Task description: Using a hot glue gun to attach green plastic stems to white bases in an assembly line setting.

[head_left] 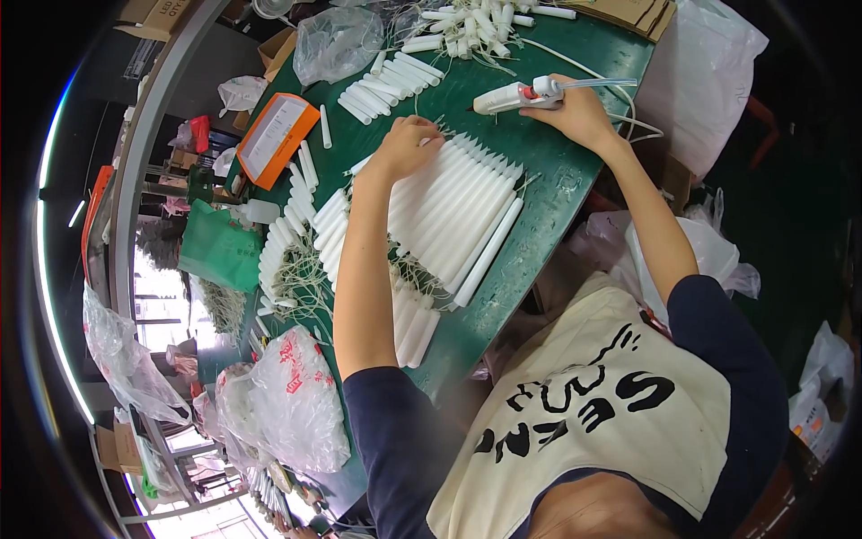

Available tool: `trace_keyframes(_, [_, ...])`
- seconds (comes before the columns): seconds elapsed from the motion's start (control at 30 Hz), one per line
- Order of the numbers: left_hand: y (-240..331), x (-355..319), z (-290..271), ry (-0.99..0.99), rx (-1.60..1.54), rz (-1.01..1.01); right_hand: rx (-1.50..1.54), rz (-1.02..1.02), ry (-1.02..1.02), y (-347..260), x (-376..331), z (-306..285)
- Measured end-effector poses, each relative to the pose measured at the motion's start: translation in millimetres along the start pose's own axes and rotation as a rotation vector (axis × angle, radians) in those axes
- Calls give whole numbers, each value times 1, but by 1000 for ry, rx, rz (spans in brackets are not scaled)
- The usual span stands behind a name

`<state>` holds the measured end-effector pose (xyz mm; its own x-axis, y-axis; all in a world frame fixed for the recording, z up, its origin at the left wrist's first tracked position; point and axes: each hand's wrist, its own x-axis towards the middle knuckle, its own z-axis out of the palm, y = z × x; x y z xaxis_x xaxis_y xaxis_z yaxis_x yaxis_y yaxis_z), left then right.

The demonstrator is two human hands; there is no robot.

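My right hand [575, 117] grips a white hot glue gun [499, 99] by its handle, with a clear glue stick [597, 83] jutting from its back end. The gun's nozzle points left, above the table. At the upper end of a row of white candle-shaped sticks [453, 207] with pointed tips, my left hand [411, 146] has its fingers curled together; what they pinch is hidden. The sticks lie side by side, slanting across the table. One white stick [488, 253] lies slightly apart on the row's right side.
The green table [548, 225] also bears white tubes with thin wires [301, 278], a pile of short white tubes [471, 31], an orange box [277, 139] and plastic bags [296, 395]. The gun's white cord [628, 126] runs by the right edge.
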<state>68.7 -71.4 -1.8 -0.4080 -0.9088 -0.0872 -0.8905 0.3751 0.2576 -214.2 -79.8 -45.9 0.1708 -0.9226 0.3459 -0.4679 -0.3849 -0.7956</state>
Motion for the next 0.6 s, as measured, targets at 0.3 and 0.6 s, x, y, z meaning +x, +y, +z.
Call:
trace_keyframes(0.3, [6,-6,3,247,-337,-130,-34,-75,-23,-3,1,-6])
trace_keyframes(0.6, [19,-16,19,485,-562,-179,-228,-380,102,-25,3,2])
